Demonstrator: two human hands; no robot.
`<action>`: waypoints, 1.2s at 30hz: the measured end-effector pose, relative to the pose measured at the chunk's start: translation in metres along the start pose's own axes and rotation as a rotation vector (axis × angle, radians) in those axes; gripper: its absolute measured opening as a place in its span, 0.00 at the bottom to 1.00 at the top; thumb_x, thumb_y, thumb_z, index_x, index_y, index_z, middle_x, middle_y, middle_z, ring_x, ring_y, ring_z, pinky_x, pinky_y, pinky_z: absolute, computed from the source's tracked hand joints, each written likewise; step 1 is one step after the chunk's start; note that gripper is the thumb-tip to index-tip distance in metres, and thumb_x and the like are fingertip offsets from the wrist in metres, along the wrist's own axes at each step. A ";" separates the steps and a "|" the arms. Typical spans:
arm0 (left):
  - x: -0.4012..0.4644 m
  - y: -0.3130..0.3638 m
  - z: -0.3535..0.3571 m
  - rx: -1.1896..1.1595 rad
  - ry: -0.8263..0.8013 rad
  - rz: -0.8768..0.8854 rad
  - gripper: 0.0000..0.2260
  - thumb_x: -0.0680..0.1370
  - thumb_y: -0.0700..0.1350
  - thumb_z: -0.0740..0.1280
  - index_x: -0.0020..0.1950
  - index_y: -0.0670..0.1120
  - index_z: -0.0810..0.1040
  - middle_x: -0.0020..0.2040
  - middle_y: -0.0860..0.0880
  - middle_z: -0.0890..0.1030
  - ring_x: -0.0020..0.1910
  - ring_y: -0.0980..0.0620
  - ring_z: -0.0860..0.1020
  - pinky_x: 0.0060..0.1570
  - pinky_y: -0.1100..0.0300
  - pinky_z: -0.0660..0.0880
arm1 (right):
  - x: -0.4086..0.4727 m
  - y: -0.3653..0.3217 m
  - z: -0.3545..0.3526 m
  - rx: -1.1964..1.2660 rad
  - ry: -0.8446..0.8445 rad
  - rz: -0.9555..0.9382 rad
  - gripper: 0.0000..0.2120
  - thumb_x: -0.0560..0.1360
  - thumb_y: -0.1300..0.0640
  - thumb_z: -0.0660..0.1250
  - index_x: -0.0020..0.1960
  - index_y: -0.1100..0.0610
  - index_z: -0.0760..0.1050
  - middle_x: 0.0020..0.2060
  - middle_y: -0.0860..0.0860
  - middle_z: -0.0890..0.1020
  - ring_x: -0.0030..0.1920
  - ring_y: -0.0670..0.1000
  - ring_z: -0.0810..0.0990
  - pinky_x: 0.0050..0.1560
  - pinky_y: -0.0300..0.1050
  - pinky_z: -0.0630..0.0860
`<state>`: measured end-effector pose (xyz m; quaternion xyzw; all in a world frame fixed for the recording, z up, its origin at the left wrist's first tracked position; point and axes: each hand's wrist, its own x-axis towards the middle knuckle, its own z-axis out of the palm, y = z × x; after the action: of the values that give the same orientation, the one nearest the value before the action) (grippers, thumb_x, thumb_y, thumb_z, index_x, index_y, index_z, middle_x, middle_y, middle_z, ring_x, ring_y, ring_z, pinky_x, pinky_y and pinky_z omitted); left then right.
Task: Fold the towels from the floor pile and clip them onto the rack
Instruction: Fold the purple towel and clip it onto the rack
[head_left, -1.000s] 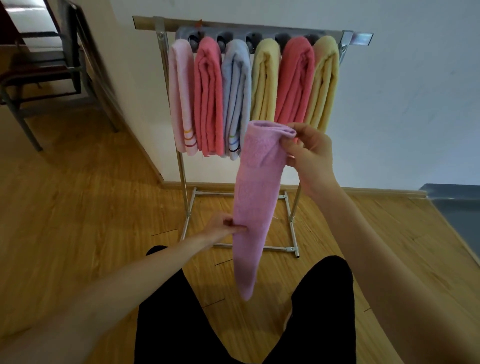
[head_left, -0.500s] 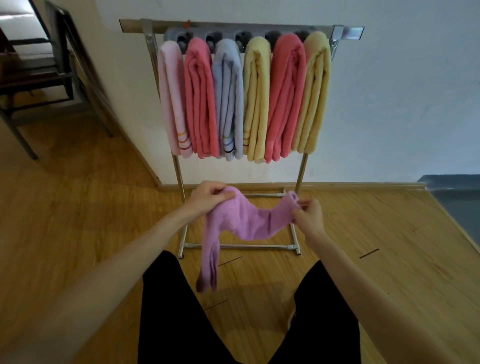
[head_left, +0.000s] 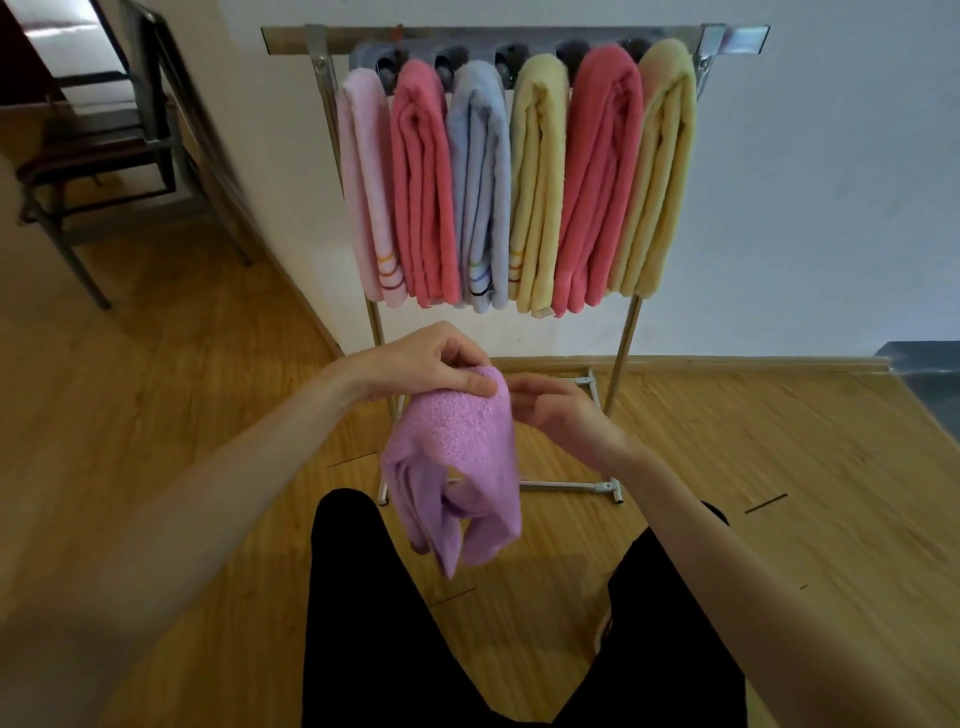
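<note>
Below the rack (head_left: 322, 67), the left hand (head_left: 426, 364) pinches the folded top of the purple towel (head_left: 457, 462); the right hand (head_left: 558, 410) hovers beside it, fingers loosely curled, holding nothing. Uneven hanging layers could slip apart, undoing the fold.

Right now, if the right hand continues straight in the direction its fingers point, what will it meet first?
Probably the folded purple terry towel. The right hand has fingers pointing left toward the towel's top edge, which the left hand grips. Depth is unclear, though.
</note>
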<state>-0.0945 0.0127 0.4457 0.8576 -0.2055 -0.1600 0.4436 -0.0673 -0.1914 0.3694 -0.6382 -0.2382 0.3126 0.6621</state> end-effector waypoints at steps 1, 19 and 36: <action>-0.001 -0.001 -0.001 -0.004 0.010 -0.010 0.13 0.76 0.40 0.69 0.36 0.57 0.83 0.35 0.59 0.80 0.36 0.62 0.77 0.38 0.69 0.71 | 0.001 -0.003 0.002 -0.010 -0.058 0.002 0.24 0.65 0.64 0.60 0.60 0.68 0.74 0.56 0.62 0.79 0.59 0.60 0.77 0.64 0.54 0.71; -0.049 -0.033 -0.077 -0.255 0.064 -0.133 0.14 0.76 0.40 0.67 0.60 0.50 0.74 0.58 0.50 0.78 0.54 0.56 0.79 0.50 0.63 0.76 | 0.042 -0.081 -0.033 -0.396 0.035 -0.079 0.10 0.75 0.65 0.67 0.55 0.59 0.71 0.46 0.57 0.79 0.46 0.52 0.80 0.44 0.44 0.78; -0.022 -0.037 -0.248 1.098 0.826 0.043 0.13 0.78 0.38 0.64 0.62 0.43 0.77 0.56 0.42 0.79 0.54 0.47 0.76 0.51 0.66 0.66 | 0.192 -0.258 0.016 -1.343 -0.072 -0.341 0.15 0.70 0.57 0.73 0.56 0.49 0.81 0.45 0.37 0.79 0.43 0.34 0.76 0.44 0.23 0.69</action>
<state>0.0073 0.2152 0.5546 0.9445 -0.0880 0.3162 -0.0102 0.0824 -0.0393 0.6113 -0.8526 -0.4988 0.0100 0.1555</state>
